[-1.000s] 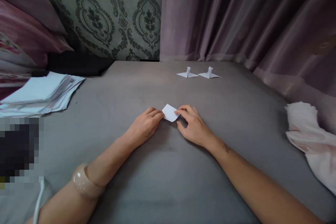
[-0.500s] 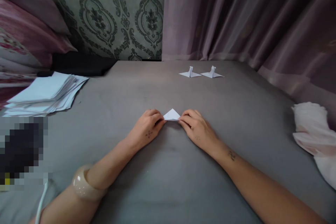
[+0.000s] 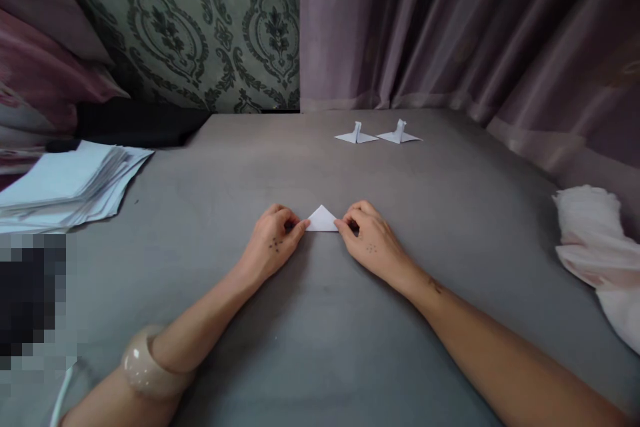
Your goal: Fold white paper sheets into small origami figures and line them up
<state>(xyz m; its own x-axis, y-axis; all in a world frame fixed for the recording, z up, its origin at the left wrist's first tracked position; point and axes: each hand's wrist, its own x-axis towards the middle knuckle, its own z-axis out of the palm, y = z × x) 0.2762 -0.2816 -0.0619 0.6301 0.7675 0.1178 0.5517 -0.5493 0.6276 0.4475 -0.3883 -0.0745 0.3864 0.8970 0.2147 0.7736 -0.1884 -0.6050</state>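
A small white sheet of paper (image 3: 322,220), folded into a triangle with its point away from me, is held just over the grey surface. My left hand (image 3: 277,240) pinches its left corner between thumb and fingers. At the right corner, my right hand (image 3: 369,233) has the same kind of pinch. Farther back stand two folded paper figures, the left paper figure (image 3: 357,135) and the right paper figure (image 3: 399,134), with flat pointed sides and an upright middle.
A stack of white paper (image 3: 65,177) lies at the left, by a black cloth (image 3: 140,123). Pale crumpled fabric (image 3: 590,227) lies at the right edge. Purple curtains (image 3: 345,27) hang behind. A white cable (image 3: 61,397) runs at lower left, near a blurred-out area.
The view has shifted slightly to the right. Both thumbs now press nearer the front of the paper's corners, and the triangle shows flatter and more fully; the hands stay at its two ends.
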